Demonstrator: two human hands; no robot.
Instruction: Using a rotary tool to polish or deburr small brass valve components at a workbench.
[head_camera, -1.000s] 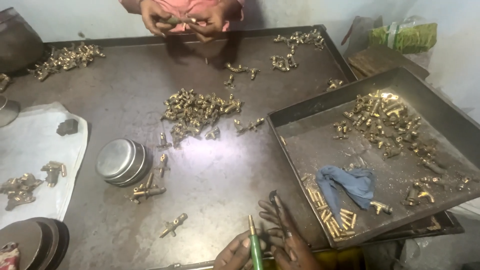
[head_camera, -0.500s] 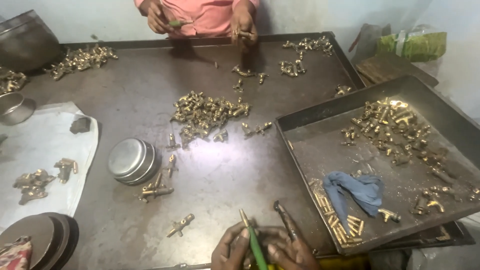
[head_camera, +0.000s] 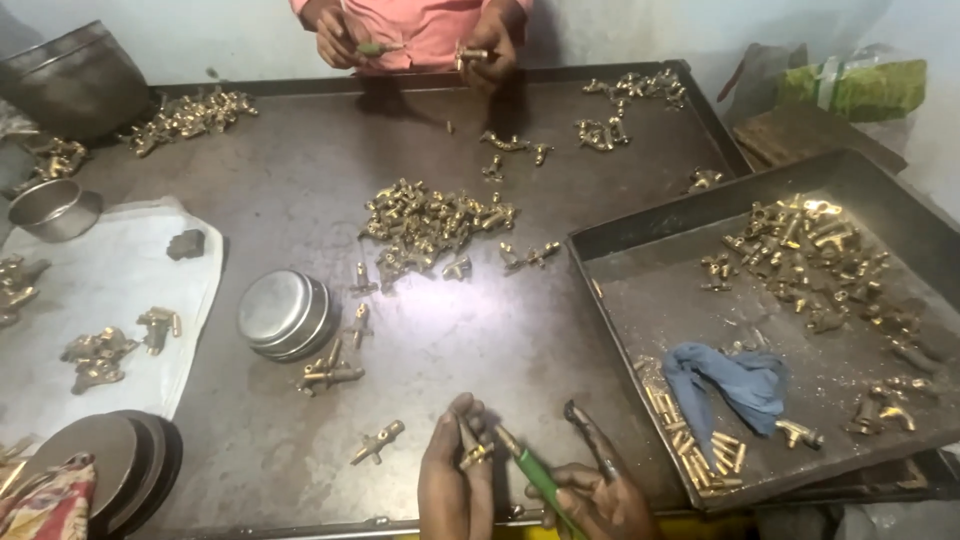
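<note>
While the left hand (head_camera: 455, 475) pinches a small brass fitting (head_camera: 472, 452) just above the surface (head_camera: 300, 210), the right hand (head_camera: 600, 495) grips a green-handled tool (head_camera: 535, 475), tip beside the fitting. Best done, I judge, with the fitting held steady and the tip aligned squarely.

Four hands (head_camera: 455, 480); one blue cloth (head_camera: 735, 385); two trays (head_camera: 640, 235)
</note>
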